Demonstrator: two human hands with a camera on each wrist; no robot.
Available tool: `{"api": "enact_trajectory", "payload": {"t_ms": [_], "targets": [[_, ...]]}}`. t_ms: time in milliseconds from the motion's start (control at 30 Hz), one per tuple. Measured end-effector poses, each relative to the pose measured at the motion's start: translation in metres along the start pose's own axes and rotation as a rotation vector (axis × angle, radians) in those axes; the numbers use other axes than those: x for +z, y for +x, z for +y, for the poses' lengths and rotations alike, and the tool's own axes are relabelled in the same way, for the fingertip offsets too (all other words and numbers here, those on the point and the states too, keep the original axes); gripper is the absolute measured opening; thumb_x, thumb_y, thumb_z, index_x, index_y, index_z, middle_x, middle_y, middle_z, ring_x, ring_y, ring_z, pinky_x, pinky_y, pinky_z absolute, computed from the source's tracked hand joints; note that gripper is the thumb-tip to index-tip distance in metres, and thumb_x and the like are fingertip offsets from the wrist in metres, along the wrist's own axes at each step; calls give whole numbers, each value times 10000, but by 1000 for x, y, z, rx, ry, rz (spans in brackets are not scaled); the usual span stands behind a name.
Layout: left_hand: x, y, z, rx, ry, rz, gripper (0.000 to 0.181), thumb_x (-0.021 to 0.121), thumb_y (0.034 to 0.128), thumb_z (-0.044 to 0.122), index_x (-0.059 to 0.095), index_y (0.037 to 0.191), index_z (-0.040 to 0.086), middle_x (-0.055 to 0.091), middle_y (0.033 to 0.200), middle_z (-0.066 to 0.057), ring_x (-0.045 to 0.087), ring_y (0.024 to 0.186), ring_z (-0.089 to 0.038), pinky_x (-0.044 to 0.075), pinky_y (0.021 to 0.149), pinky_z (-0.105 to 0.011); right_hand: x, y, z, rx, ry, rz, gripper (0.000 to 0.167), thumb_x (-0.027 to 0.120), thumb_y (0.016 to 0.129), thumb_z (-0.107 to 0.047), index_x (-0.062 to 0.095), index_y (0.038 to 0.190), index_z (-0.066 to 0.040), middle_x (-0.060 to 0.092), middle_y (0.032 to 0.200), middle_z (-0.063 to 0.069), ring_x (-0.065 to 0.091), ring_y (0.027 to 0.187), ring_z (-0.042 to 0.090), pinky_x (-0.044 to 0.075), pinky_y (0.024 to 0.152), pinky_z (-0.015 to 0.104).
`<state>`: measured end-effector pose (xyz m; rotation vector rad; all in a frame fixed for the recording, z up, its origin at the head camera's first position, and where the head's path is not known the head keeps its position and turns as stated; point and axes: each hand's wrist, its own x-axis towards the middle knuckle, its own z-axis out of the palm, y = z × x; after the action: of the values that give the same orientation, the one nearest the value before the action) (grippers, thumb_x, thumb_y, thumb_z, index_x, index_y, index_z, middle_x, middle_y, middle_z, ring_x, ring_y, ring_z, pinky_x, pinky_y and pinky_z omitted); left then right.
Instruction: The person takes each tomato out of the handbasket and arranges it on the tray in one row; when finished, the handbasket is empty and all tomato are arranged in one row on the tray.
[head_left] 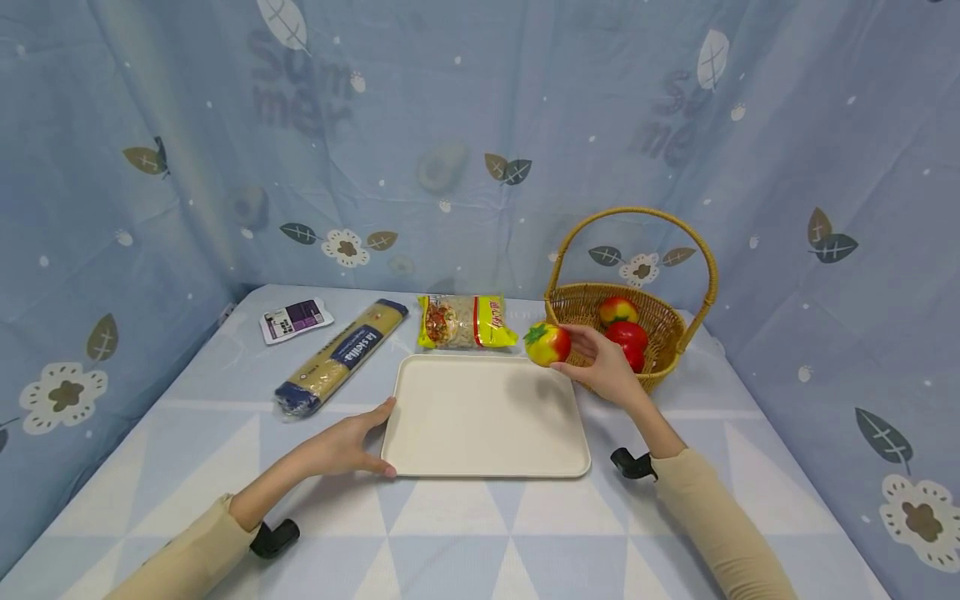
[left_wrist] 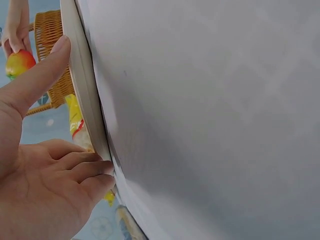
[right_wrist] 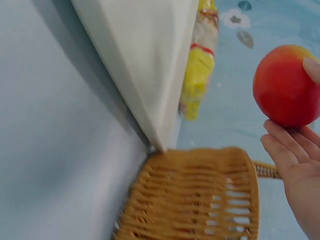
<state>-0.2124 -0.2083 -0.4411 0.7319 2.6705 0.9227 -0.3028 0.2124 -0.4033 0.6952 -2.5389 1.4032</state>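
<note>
My right hand (head_left: 600,362) holds a red-and-yellow fruit (head_left: 547,344) with a green leafy top between thumb and fingers. It is in the air over the right back corner of a cream tray (head_left: 483,417), just left of the wicker basket (head_left: 585,302). The right wrist view shows the fruit's red side (right_wrist: 282,87) against the fingertips. At the tray's left side, my left hand (head_left: 341,446) touches the rim with thumb and fingers spread apart. In the left wrist view its thumb (left_wrist: 47,72) lies against the tray's edge (left_wrist: 82,75).
Inside the basket are another red-and-yellow fruit (head_left: 618,311) and a red one (head_left: 628,342); its tall handle (head_left: 637,210) arches above. Behind the tray lies a yellow noodle packet (head_left: 468,322). A long pasta pack (head_left: 341,358) and a white-purple pouch (head_left: 297,321) lie to the left.
</note>
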Motion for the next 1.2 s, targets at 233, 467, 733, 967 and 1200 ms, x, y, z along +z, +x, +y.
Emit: {"api": "enact_trajectory", "payload": {"t_ms": [233,467,733,967,1200], "targets": [[0,0,0,7,9,6,1126,834,701,406,208,1450,-156,223,1502,-316,257,1376,-443,250,1120,-533,21,0,3,31,89,-111,600,819,765,-98,539,1284,9,570,1318,190,571,1182,340,465,965,502],[0,0,1,8,15,7,1119,837,701,397,214,1447,-159,226,1498,-319,263,1374,-443,252,1119,-528,41,1,-3,40,137,-218,588,763,778,53,490,1297,91,537,1314,264,543,1190,407,428,988,548],[0,-1,3,-1,9,5,1120,841,699,394,216,1449,-155,226,1501,-317,264,1372,-449,257,1114,-538,56,8,-14,27,203,-364,626,780,787,-33,484,1332,49,531,1349,204,539,1219,335,431,1012,503],[1,-1,2,-7,3,7,1120,841,696,392,216,1447,-157,227,1499,-317,265,1371,-450,254,1117,-534,76,16,-15,5,212,-443,623,786,798,-78,496,1341,18,541,1351,185,519,1244,329,439,1019,460],[0,0,2,-2,22,-3,1112,832,705,408,223,1448,-153,226,1504,-308,266,1374,-443,254,1118,-528,88,21,-16,22,181,-495,611,800,782,-83,517,1315,7,546,1346,156,533,1237,283,455,1017,363]]}}
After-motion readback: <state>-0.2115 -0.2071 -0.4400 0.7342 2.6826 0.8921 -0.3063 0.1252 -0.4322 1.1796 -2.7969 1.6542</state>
